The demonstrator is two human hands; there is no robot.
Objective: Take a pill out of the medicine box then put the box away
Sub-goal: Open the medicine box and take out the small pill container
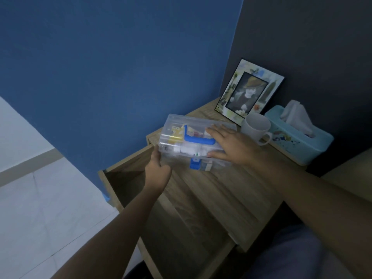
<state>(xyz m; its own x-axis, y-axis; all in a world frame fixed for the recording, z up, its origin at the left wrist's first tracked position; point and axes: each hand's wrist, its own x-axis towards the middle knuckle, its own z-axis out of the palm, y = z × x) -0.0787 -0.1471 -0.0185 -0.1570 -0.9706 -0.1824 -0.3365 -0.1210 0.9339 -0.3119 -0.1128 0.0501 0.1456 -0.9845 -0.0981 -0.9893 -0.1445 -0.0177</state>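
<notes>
Clear plastic box (193, 141), lid shut, sits between my hands above an open drawer (128, 178). Left fingers (156, 156) grip its end; right fingers (216, 130) lie flat on top. I see no pill out, so I can't tell whether the box is coming out or going away.

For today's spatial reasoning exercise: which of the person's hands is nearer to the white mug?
Right. The right hand lies flat on the medicine box lid, just beside the white mug. The left hand holds the box's far end over the open drawer, farther from the mug.
</notes>
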